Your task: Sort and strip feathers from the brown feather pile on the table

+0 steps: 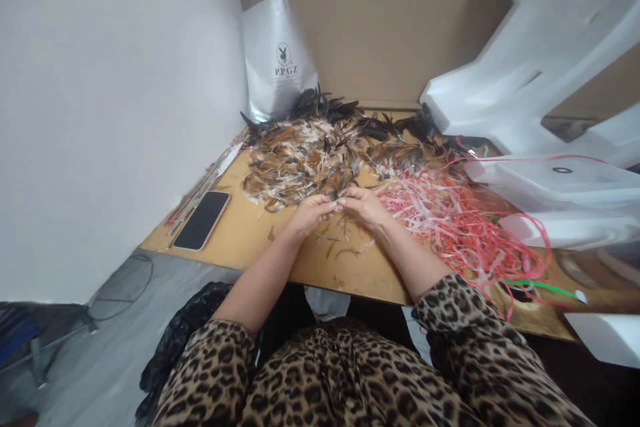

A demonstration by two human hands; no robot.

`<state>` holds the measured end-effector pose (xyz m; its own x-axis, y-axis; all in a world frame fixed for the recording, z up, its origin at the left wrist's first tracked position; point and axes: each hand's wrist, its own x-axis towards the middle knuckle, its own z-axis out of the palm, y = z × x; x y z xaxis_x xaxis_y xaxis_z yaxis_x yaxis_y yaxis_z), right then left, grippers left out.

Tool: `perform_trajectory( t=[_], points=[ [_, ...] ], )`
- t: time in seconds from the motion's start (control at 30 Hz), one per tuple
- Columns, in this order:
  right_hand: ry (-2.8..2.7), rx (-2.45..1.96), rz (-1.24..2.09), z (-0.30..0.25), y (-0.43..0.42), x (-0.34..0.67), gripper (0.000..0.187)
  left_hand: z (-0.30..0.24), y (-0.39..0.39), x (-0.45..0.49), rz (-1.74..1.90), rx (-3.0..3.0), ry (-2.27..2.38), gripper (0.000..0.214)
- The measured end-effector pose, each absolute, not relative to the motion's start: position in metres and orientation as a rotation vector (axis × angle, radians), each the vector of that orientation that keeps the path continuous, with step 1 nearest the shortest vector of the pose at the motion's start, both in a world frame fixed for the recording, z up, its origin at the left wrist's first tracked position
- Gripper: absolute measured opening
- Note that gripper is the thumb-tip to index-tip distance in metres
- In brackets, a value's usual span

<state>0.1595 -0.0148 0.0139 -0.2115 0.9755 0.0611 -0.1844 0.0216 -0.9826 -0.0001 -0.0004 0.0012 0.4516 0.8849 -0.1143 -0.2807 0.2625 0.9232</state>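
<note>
My left hand (316, 210) and my right hand (364, 205) meet over the table's middle, fingertips pinched together and almost touching. Between them is a small brown-and-dark feather (334, 195), its tip pointing away from me and partly hidden by the fingers. Just beyond lies a large pile of brown, white and black feathers (295, 160). Beside my right forearm spreads a tangled heap of pink and red plastic strips (450, 220). A few loose thin feathers (345, 250) lie on the table below my hands.
A phone (203, 220) lies at the left of the yellow table (245, 233), beside thin sticks (200, 183). A silver-white bag (277, 83) stands at the back. White foam pieces (540, 67) crowd the right side. A green strip (543, 287) lies near the front edge.
</note>
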Motion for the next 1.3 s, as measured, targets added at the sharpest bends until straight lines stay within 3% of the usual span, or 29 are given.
perform_trajectory(
  t=[0.33,0.6,0.97,1.3],
  points=[
    [-1.451,-1.076,1.195,0.015,-0.011,0.168,0.023,-0.005,0.006,0.003,1.002,1.078,0.83,0.029],
    [-1.262,-1.07,1.346,0.012,-0.012,0.16,0.028,-0.008,0.007,-0.001,0.982,1.053,0.781,0.027],
    [-1.26,-1.242,1.069,0.028,-0.011,0.164,0.032,-0.007,0.008,0.003,1.101,1.242,0.891,0.026],
    [-1.125,-1.527,0.61,0.063,0.058,0.267,0.024,-0.007,0.007,0.004,1.072,1.286,0.947,0.031]
  ],
)
